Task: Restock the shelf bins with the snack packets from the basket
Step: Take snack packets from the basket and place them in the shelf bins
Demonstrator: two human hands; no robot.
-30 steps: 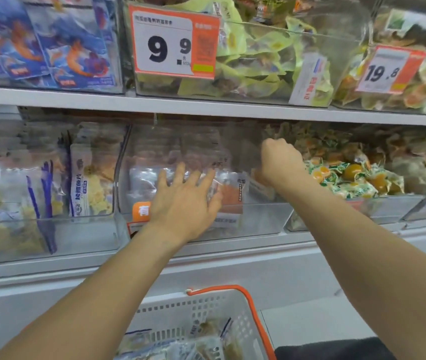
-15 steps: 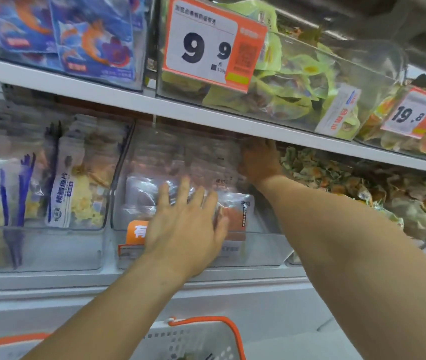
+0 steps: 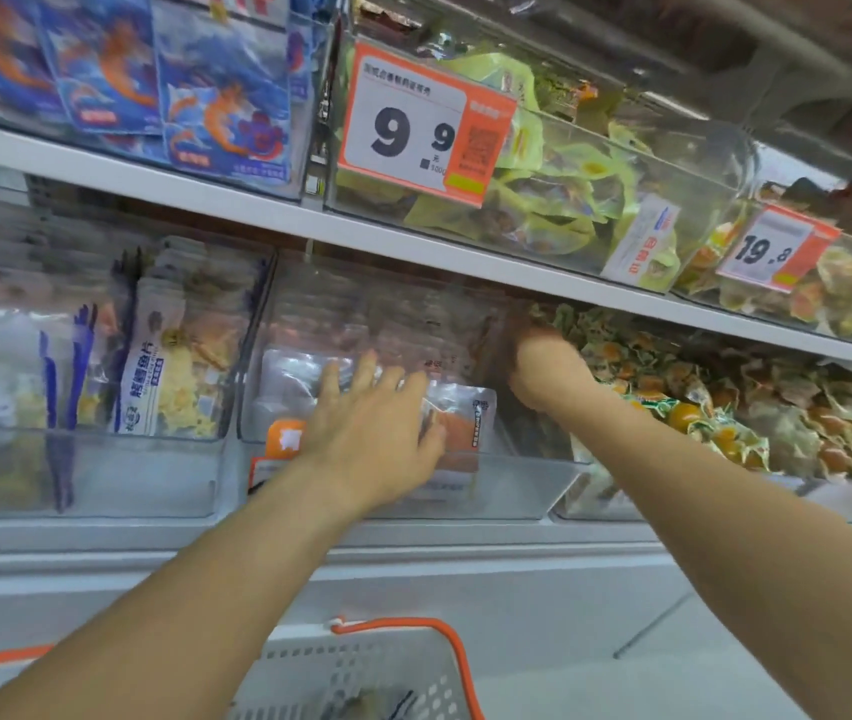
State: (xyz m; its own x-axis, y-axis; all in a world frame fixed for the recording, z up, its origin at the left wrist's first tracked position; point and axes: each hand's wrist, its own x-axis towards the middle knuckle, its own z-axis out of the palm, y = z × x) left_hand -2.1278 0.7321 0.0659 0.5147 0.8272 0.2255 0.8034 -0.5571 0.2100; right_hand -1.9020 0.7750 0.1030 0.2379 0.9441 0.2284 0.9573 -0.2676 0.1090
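A clear middle shelf bin holds pale snack packets with orange print. My left hand lies flat with spread fingers against the bin's clear front wall. My right hand reaches over the bin's right upper edge into its back; its fingers are hidden behind the bin and packets, so I cannot tell what they hold. The white basket with orange handles sits at the bottom of the view, with packets barely visible inside.
The left bin holds white fish-slice packets. The right bin is full of small green and orange wrapped snacks. On the upper shelf stand blue shrimp packets and green packets behind a 9.9 price tag.
The view has tilted upward, and the basket has dropped lower in the frame. My right hand has pushed deeper into the back of the middle bin. My left hand stays on the front wall.
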